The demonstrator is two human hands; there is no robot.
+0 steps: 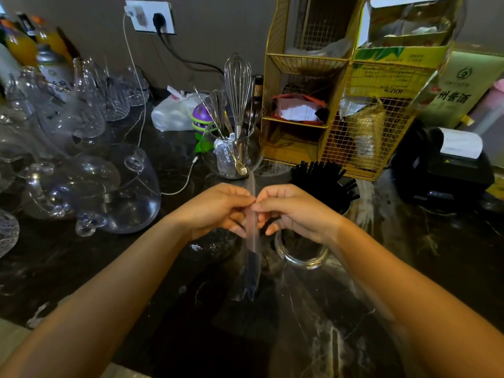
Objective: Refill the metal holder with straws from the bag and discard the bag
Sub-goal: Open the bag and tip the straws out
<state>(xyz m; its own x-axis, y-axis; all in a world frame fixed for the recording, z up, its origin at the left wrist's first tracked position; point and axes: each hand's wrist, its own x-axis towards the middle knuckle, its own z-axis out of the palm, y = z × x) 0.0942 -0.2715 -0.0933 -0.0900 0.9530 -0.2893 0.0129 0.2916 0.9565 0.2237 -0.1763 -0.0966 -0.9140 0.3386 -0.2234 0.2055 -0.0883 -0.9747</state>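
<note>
Both my hands pinch a narrow clear plastic bag (252, 241) that hangs upright over the dark marble counter. My left hand (218, 208) and my right hand (289, 211) grip it at the same height, fingertips nearly touching. A dark shape shows in the bag's lower part; the upper part looks see-through. A metal holder (343, 211) stands behind my right hand with several black straws (324, 178) sticking out of it. A second shiny round holder (302, 253) sits under my right hand, mostly hidden.
A glass jar (231, 156) with a whisk and spoons stands just beyond my hands. Many upturned glasses (90, 181) crowd the left. A yellow wire rack (341, 105) and a black receipt printer (450, 170) fill the right. A white cable (182, 184) lies on the counter.
</note>
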